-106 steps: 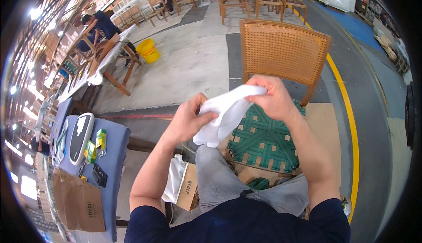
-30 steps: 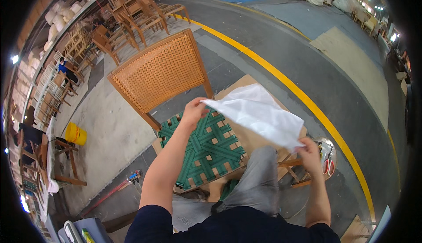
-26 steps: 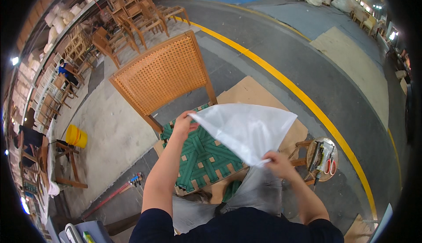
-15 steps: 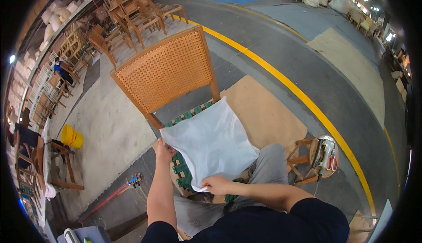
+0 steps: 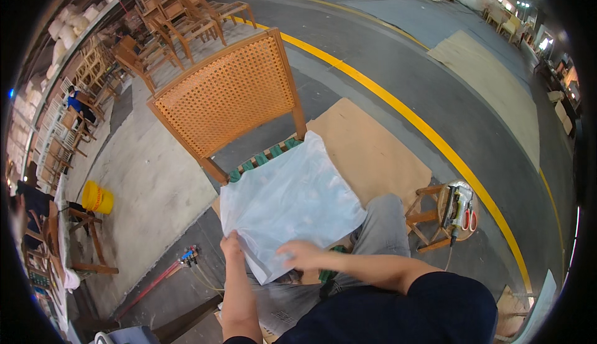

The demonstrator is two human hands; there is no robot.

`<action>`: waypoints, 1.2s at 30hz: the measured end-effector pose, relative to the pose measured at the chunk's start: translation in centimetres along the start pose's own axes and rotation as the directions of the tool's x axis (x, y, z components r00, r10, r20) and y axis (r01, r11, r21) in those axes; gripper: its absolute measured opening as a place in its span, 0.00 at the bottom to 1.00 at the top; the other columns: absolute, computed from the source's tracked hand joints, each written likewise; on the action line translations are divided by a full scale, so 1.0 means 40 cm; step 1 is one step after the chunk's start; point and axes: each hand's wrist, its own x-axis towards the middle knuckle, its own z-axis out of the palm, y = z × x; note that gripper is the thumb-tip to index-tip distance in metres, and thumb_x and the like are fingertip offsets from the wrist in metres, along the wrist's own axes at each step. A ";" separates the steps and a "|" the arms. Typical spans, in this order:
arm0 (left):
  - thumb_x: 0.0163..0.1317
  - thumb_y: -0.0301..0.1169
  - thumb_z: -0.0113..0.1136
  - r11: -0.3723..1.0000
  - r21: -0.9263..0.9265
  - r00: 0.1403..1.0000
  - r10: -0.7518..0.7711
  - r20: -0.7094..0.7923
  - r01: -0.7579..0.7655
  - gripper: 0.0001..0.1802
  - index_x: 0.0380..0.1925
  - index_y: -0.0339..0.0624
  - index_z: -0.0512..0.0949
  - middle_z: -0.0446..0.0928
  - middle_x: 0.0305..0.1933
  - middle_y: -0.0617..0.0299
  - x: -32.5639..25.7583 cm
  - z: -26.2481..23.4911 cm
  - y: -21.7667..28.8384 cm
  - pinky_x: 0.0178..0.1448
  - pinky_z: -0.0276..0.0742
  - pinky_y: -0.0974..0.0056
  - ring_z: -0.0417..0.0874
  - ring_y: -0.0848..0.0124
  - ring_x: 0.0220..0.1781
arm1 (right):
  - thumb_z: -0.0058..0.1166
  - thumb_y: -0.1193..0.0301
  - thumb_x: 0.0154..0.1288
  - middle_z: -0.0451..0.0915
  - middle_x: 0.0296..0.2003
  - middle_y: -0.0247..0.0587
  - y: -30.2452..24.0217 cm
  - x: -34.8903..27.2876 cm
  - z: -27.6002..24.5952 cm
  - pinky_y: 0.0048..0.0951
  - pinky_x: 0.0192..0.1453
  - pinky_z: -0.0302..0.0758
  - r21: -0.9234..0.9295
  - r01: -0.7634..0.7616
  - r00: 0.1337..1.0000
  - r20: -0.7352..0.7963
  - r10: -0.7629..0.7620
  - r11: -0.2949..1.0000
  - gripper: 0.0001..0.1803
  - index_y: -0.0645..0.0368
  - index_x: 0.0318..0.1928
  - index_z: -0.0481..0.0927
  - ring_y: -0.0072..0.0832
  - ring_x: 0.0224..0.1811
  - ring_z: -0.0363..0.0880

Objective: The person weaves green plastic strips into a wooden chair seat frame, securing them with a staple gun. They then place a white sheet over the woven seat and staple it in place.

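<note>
Closest to me, at my lap, my left hand pinches the near left corner of the thin white translucent plastic sheet, fingers closed on its edge. My right hand crosses over to the near edge and lies on the sheet; whether those fingers clamp the film or only press it flat, I cannot tell. I judge this arrangement holds the near edge taut so the film lies even.

The sheet itself is spread over the green-and-tan woven seat of the wooden chair with a cane-mesh back. Only a strip of weave shows at the back rail, just beside the far edge of the sheet. My grey-trousered knee sits to the right of the seat.

Half a second earlier the sheet was bunched narrower and more of the seat showed near my left hand; now it lies wider and flatter, and my right hand has come in closer to the left one.

Further right, a small wooden stool carries a power tool and red-handled scissors. A brown cardboard sheet lies on the floor under the chair. Beyond runs a yellow floor line; to the far left stands a yellow bucket, with stacked wooden chairs at the back.
</note>
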 end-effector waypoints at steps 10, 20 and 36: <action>0.67 0.25 0.60 0.985 0.174 1.000 -0.020 0.013 0.017 0.22 0.59 0.26 0.75 0.82 0.51 0.52 0.002 -0.017 -0.038 0.54 0.80 0.58 0.84 0.61 0.49 | 0.65 0.57 0.67 0.86 0.47 0.52 0.243 -0.140 -0.511 0.40 0.55 0.81 -0.082 -0.691 0.641 -0.529 0.556 0.718 0.23 0.65 0.50 0.83 0.41 0.48 0.86; 0.59 0.25 0.65 0.114 0.613 0.508 0.686 0.521 -0.782 0.29 0.63 0.36 0.74 0.78 0.59 0.42 -0.179 0.104 -0.066 0.72 0.67 0.44 0.74 0.43 0.66 | 0.58 0.46 0.71 0.84 0.32 0.47 0.230 -0.242 -0.455 0.35 0.26 0.78 0.470 -0.652 0.504 -0.317 0.803 0.595 0.30 0.65 0.50 0.81 0.33 0.26 0.83; 0.70 0.51 0.58 -0.185 0.381 0.362 0.131 0.923 -0.906 0.40 0.78 0.53 0.60 0.54 0.84 0.61 -0.415 0.469 -0.340 0.83 0.41 0.34 0.49 0.44 0.84 | 0.75 0.60 0.50 0.87 0.31 0.46 0.358 -0.231 -0.419 0.39 0.43 0.81 0.146 -0.587 0.646 -0.509 0.569 0.796 0.16 0.57 0.34 0.88 0.37 0.34 0.87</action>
